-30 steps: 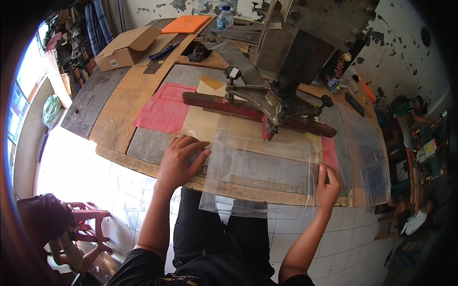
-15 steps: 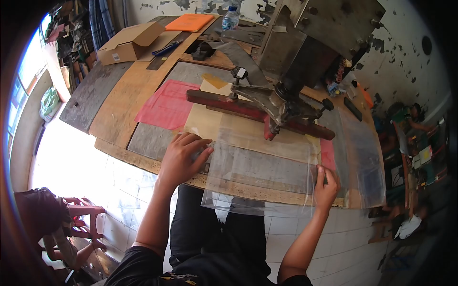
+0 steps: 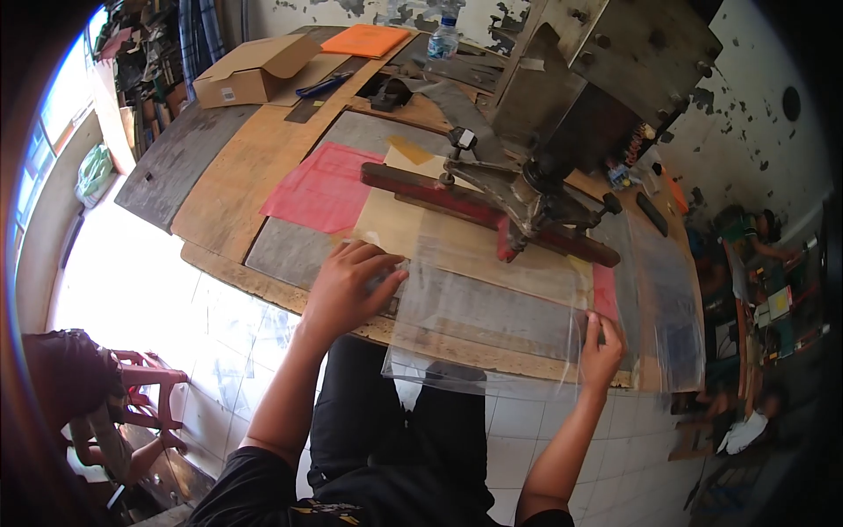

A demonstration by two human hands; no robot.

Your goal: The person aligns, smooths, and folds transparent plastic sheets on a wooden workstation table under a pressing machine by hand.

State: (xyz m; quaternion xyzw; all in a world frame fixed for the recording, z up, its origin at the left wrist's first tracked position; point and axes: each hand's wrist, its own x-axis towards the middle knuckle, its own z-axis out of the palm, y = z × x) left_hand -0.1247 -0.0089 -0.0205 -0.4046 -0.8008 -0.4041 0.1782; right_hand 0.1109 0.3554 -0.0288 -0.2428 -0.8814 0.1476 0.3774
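A clear plastic sheet (image 3: pixel 492 338) lies across the near edge of the table and hangs partly over it. My left hand (image 3: pixel 356 283) holds its left edge, with thumb and fingers closed together. At the right edge, my right hand (image 3: pixel 602 350) pinches the plastic between thumb and fingers. The far part of the sheet rests on a cream-coloured sheet (image 3: pixel 465 231), close to the red metal bar (image 3: pixel 430 191) of a press (image 3: pixel 571 114). Pink sheeting (image 3: pixel 316 189) shows to the left beneath the bar.
More clear plastic (image 3: pixel 672 307) hangs over the table's right side. A cardboard box (image 3: pixel 255 75), an orange folder (image 3: pixel 364 40) and a water bottle (image 3: pixel 443 39) stand farther back. One person (image 3: pixel 70 386) is at lower left beside a red stool (image 3: pixel 149 378); others are at right.
The view has shifted slightly, so the table and press appear a little farther right. Both hands keep their hold on the plastic sheet, which has barely moved.
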